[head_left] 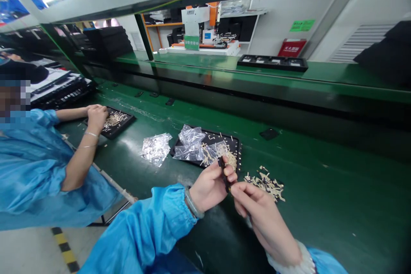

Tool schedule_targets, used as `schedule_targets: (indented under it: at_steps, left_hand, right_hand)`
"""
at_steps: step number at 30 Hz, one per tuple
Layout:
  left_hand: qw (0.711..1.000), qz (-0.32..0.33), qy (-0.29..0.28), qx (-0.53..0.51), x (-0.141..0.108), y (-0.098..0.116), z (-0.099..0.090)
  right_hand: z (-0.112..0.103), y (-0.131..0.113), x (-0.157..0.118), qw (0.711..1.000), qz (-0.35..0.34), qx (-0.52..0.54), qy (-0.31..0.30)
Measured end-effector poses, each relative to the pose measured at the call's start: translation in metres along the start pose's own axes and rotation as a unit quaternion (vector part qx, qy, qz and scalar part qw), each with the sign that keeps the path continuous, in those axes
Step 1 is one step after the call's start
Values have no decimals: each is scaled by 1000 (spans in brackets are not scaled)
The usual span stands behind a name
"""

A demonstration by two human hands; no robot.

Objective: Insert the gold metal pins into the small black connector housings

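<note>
My left hand (208,185) is closed around a narrow black part (224,173), held up on a slant above the bench. At the part's lower end, my right hand (258,207) pinches with thumb and forefinger. Whatever sits between those right fingertips is too small to make out. Just behind my hands lies a black tray (239,147) with loose beige pieces (231,158) and clear plastic bags (192,135). A heap of similar beige strips (268,186) rests on the green bench to the right of the tray.
Left of the tray lies another clear bag (156,149). A co-worker in a blue smock (35,171) handles pieces over a second black tray (123,125). Flat black pieces (269,133) dot the bench (337,205). Behind runs a raised shelf (205,62) with a long black tray (272,63).
</note>
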State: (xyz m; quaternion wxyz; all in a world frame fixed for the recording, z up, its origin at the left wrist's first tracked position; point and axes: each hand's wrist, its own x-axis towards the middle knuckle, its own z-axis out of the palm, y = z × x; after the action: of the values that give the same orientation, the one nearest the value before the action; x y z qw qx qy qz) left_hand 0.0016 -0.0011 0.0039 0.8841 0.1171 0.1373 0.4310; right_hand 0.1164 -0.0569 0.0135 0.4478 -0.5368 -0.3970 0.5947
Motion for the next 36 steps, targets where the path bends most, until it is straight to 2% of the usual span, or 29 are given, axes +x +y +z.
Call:
schedule_targets:
  at_steps: [10, 17, 24, 36]
  left_hand:
    - [1000, 3, -13, 0, -1, 0, -2]
    - [1000, 3, -16, -2, -1, 0, -1]
    - [1000, -4, 5, 4, -1, 0, 0]
    - [1000, -8, -8, 1, -2, 0, 0]
  right_hand:
    - [-2, 3, 0, 1000, -2, 7, -19]
    - [-2, 4, 2, 1000, -7, -9, -9]
    - [-3, 0, -1, 999, 7, 23, -30]
    - [0, 0, 2, 1000, 4, 0, -6]
